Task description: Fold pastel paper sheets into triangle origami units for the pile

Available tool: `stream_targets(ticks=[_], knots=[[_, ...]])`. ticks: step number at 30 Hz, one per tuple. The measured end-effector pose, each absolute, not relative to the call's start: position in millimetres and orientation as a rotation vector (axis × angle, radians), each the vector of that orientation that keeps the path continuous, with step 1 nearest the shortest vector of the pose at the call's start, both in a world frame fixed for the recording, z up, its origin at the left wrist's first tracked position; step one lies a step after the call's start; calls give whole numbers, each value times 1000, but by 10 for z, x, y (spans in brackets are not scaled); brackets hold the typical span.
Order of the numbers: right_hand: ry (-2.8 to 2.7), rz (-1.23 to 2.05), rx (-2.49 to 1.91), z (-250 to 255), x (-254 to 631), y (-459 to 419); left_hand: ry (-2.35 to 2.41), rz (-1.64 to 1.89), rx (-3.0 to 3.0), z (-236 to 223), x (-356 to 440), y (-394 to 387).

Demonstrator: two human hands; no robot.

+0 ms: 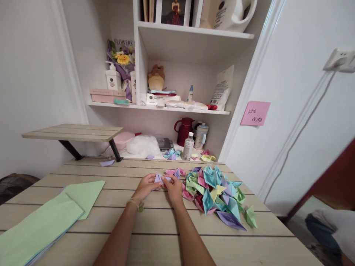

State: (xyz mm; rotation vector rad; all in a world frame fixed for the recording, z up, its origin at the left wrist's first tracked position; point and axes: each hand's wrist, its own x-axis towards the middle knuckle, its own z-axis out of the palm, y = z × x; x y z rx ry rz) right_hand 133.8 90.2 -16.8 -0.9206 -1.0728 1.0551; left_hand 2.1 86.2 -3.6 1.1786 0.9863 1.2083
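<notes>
Between my two hands is a small piece of folded purple paper (158, 178), held just above the table's middle. My left hand (146, 186) grips its left side, fingers closed on the paper. On its right side, my right hand (173, 187) pinches it with the thumb on top. Just beyond my right hand lie a few pink and purple folded papers (180, 171). To the right spreads a heap of folded paper boats (212, 188) in blue, green, pink, purple and yellow.
A stack of green paper sheets (41, 225) lies at the left of the slatted table (155, 236). A small raised shelf (74, 132) stands at the back left. Behind the table are a plastic bottle (188, 147), a red jug (185, 131) and a clear plastic bag (142, 145).
</notes>
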Motion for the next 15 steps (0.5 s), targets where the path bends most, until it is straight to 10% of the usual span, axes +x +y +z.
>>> stream_targets(ticks=[15], knots=[[-1064,1058,-955,-178,1340,894,1041,1291,1056,-29,19,883]])
